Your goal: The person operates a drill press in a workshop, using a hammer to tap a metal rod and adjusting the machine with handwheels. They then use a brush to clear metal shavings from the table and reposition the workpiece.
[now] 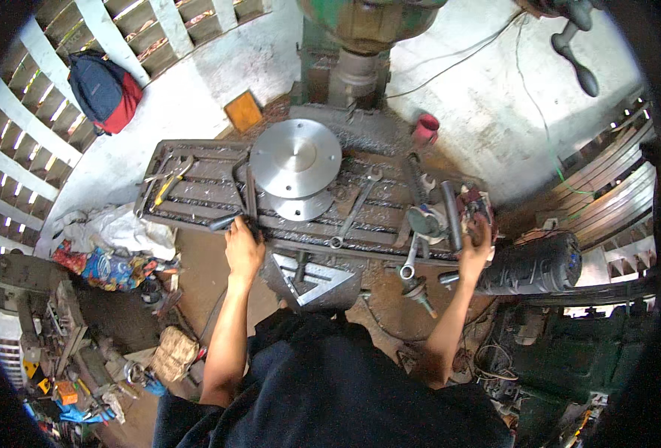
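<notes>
My left hand (pixel 244 250) is closed at the front edge of the slotted metal drill table (pixel 386 196), around a tool with a black handle (pixel 224 222). Dark metal bars (pixel 251 193) rise beyond its fingers; whether they belong to that tool I cannot tell. My right hand (pixel 477 245) is at the table's right end, fingers apart, beside a dark cylindrical bar (pixel 451 216) and a reddish cluttered bundle (pixel 474 203). A shiny round flange (pixel 296 158) with holes lies on another metal disc (pixel 300 206), below the drill bit (pixel 350 106). Nearby lies a combination wrench (pixel 357 205).
Yellow-handled pliers (pixel 170 187) lie at the table's left. A ring-ended wrench (pixel 409 263) juts over the front edge, near a metal triangle (pixel 312 281). A red cup (pixel 426 128) stands behind. A black cylindrical container (pixel 535 263) is at right. Metal shavings litter the table.
</notes>
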### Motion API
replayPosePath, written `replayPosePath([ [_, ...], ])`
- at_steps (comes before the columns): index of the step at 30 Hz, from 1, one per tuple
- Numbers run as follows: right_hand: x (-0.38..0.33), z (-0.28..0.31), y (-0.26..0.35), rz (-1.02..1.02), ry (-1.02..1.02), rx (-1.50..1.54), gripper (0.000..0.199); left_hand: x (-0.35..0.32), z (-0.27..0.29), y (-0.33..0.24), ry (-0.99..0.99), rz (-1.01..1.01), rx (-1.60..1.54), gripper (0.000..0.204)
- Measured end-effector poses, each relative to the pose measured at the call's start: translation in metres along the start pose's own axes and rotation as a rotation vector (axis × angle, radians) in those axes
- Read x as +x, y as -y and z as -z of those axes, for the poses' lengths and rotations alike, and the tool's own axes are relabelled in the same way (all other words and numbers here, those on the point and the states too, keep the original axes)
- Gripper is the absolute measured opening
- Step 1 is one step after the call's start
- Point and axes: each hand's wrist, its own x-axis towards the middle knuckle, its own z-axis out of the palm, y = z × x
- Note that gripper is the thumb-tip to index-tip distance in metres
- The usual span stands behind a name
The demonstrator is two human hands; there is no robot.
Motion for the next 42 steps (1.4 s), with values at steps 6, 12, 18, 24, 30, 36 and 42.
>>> replayPosePath([
  [6,-0.018,-0.011,0.034,0.037,0.021,0.152,0.050,0.014,-0.002,0.003,0.032,0.094,-0.433,0.046],
  [12,-0.055,-0.008,0.076,0.001,0.072,0.187,0.046,0.014,0.054,0.035,0.266,0.463,-1.582,0.041],
  [18,-0.082,-0.048,0.164,-0.049,0.344,0.288,0.038,-0.035,0.111,0.013,0.277,0.232,-2.047,0.056],
  [24,-0.111,-0.153,0.250,-0.020,0.873,0.614,0.055,-0.050,0.100,-0.043,1.025,-0.034,-2.187,0.058],
  [30,-0.097,-0.167,0.270,-0.253,0.540,0.437,0.039,-0.016,0.076,-0.082,1.510,-0.151,-2.184,0.040],
  [36,-0.052,-0.154,0.278,-0.110,0.361,0.226,0.033,0.067,0.076,-0.100,1.193,-0.641,-1.464,0.043],
  [42,-0.016,-0.147,0.273,-0.089,0.405,0.279,0.030,0.101,0.079,-0.134,1.125,-0.439,-1.698,0.034],
])
